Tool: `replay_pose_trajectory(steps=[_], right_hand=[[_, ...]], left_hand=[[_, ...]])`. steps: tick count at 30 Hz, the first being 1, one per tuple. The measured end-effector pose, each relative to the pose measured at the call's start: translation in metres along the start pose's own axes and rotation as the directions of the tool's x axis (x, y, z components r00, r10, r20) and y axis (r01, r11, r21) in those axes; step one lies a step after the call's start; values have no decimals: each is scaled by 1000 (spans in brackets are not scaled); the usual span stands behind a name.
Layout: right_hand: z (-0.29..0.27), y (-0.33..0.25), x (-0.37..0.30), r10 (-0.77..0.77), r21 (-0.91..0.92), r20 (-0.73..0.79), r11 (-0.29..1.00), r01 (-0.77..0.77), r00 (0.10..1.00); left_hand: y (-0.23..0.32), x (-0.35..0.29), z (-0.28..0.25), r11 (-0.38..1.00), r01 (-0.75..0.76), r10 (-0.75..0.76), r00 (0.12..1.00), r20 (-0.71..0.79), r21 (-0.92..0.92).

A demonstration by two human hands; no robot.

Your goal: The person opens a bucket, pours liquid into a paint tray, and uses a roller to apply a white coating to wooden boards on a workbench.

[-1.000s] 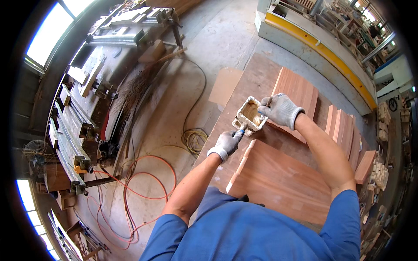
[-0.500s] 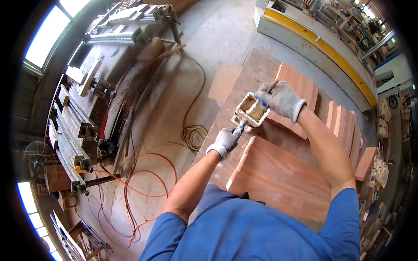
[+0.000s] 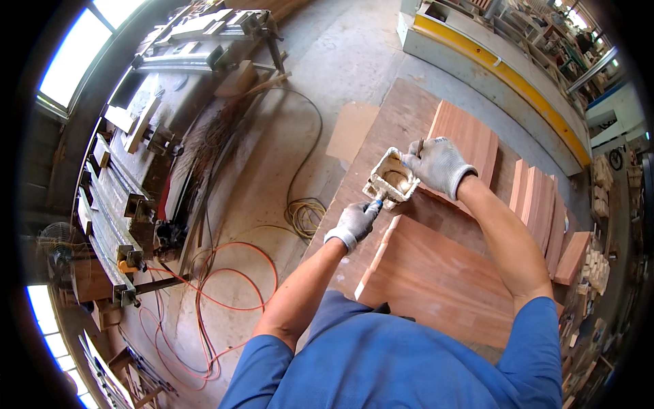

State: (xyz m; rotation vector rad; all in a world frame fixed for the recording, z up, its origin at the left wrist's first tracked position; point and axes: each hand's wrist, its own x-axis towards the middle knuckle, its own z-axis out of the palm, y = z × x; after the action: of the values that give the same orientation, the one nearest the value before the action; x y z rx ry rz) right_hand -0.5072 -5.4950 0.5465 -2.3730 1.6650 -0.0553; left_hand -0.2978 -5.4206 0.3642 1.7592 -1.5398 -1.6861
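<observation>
My left hand (image 3: 355,223), in a grey-white work glove, is closed round the short handle of a small square tub (image 3: 377,168). Cream crust coats the tub's walls, and tan, glue-like paste lies inside. My right hand (image 3: 443,165), gloved the same way, grips a brush (image 3: 419,146) at the tub's right rim. A bit of the brush's brown handle shows above the fingers; the glove hides its bristles. Close to my body lies a wide reddish wood panel (image 3: 436,273) with a pale near-left edge. Another reddish panel (image 3: 470,140) lies beyond my right hand.
Both panels rest on a brown worktable (image 3: 402,116). Several reddish boards (image 3: 535,198) stand at its right. Left are a clamp rack (image 3: 112,177), an orange hose (image 3: 235,245) and a coiled cable (image 3: 304,217) on the floor. A yellow-striped machine (image 3: 490,65) stands at the back right.
My right hand has dropped slightly and turned, and the blue part of the brush seen over the tub is now hidden. The left hand and the tub have barely moved.
</observation>
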Motion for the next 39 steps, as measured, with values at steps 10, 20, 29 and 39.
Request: replay_pose_trajectory(steps=[10,20,29,39], right_hand=[[-3,-9,-9,78,121,52,989,-84,996],[-9,-9,-7,129,238,117,959,-154,985],[-4,-8,-8,100,217,102,969,-121,990],[3,7,-18,143,163,-8,977,-140,990]], left_hand=[[7,-4,-3,999,41,-41,999,10,-2],[6,-1,-3,1000,17,-17,1000,6,-4],[7,-2,-3,1000,9,-9,1000,9,-27],[14,-6,-5,999,23,-23,1000,3,-29]])
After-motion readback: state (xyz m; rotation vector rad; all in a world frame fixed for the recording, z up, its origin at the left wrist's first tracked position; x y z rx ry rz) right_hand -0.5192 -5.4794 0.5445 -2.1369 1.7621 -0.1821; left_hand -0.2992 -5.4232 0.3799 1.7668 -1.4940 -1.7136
